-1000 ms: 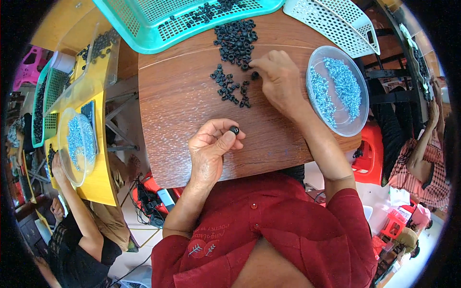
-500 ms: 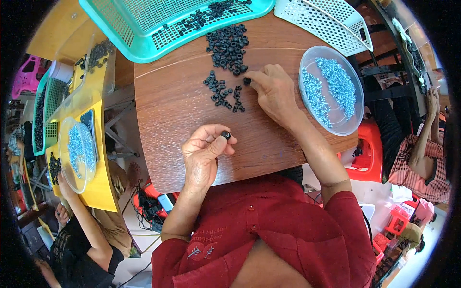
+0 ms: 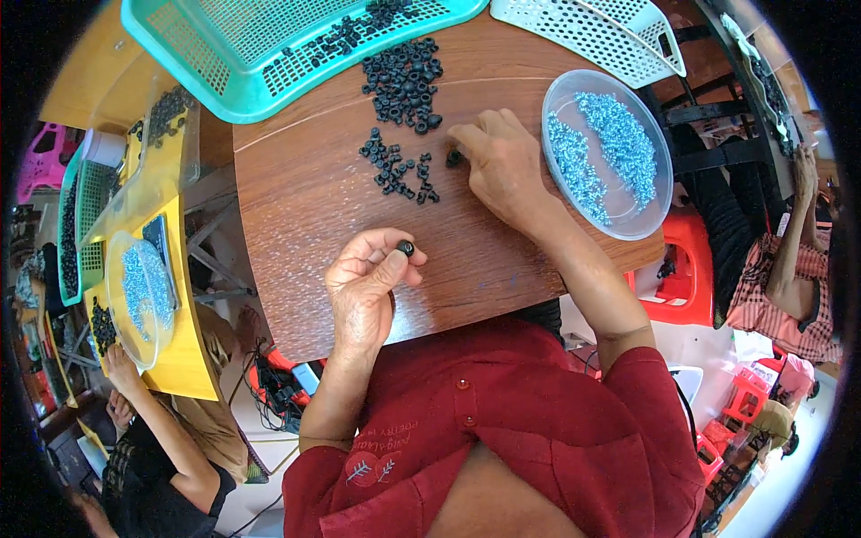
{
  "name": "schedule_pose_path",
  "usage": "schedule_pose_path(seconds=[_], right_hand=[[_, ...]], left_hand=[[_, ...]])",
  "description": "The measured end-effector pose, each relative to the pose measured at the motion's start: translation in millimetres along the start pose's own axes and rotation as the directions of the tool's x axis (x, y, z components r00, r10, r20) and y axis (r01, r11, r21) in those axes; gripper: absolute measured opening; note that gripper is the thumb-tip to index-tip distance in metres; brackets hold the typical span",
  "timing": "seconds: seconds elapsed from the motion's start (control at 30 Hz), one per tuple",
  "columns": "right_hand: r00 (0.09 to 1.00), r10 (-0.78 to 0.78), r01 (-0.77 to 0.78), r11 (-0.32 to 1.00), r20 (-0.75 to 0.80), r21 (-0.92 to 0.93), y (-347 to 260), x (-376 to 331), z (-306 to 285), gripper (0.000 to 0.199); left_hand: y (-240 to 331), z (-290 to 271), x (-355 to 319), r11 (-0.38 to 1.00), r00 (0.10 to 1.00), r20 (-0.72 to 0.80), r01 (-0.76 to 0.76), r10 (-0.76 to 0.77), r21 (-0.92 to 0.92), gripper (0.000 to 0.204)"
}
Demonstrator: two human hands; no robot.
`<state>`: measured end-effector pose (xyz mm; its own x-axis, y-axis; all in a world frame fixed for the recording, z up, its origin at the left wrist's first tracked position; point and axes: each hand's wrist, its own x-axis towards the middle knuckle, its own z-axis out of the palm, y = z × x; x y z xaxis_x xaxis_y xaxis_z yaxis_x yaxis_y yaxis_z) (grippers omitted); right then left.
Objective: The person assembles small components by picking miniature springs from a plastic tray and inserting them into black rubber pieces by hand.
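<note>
A small black part [image 3: 406,248] is held between the thumb and fingers of the left hand [image 3: 363,282], above the worktop [image 3: 309,215]. At one o'clock from it, a second black part [image 3: 454,160] sits at the bent fingers of the right hand [image 3: 505,166]; whether they grip it cannot be told. At twelve o'clock lies a small cluster [image 3: 387,169] of similar parts, a larger pile [image 3: 404,85] beyond; at two, a clear tub [image 3: 630,224] of shiny blue pieces [image 3: 619,134]; at eleven, a turquoise basket [image 3: 242,109].
</note>
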<state>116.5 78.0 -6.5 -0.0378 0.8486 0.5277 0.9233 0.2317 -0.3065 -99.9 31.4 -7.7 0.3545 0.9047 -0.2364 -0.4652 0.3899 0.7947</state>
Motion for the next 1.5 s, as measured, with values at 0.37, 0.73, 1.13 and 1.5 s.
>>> schedule_pose_path(seconds=[0.37, 0.73, 1.13, 1.5], right_hand=[[0.996, -0.084, 0.084, 0.996, -0.03, 0.013, 3, 27, 19, 0.03], [0.995, -0.059, 0.054, 0.997, 0.086, 0.056, 5, 18, 9, 0.023], [0.982, 0.161, -0.16, 0.987, 0.097, -0.009, 17, 46, 43, 0.009], [1.0, 0.0, 0.0, 1.0, 0.028, 0.005, 9, 47, 40, 0.006]], left_hand=[[-1, 2, -1, 1.0, 1.0, 0.006, -0.016, 0.016, 0.011, 0.015], [0, -1, 0, 1.0, 1.0, 0.029, -0.013, 0.012, 0.009, 0.016], [1, -2, 0, 1.0, 0.999, 0.033, -0.001, 0.001, -0.006, 0.017], [2, -3, 0, 1.0, 0.999, 0.046, 0.007, -0.007, -0.007, 0.019]])
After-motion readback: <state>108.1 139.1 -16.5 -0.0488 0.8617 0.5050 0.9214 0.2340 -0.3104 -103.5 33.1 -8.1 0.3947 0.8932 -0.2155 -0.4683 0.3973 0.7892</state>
